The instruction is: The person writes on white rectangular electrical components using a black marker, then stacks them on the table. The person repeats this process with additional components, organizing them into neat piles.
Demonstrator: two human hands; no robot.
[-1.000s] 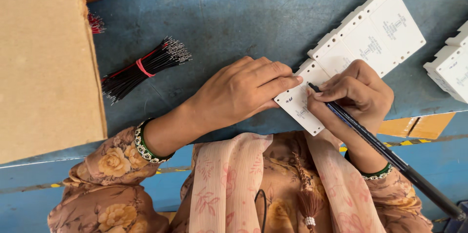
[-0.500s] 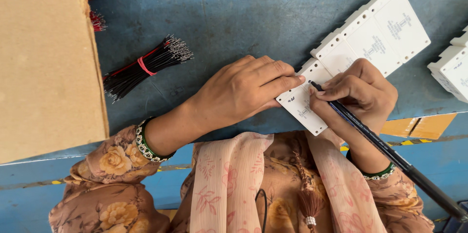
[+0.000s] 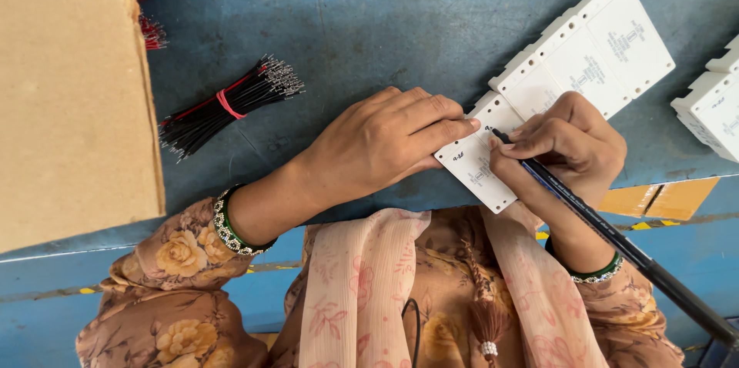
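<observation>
Left hand (image 3: 385, 145) lies flat, fingers extended, pressing down the nearest white plastic module (image 3: 479, 160) near the front edge of the blue surface (image 3: 369, 21). Right hand (image 3: 570, 145) is closed around a black pen (image 3: 616, 241), tip touching the module's top face. More white modules (image 3: 593, 60) run in a row up to the right, touching it; another white unit (image 3: 712, 110) sits at the right edge. Bundle of black wires (image 3: 223, 102) with red band lies left of the hands. Cardboard box (image 3: 73, 91) far left.
</observation>
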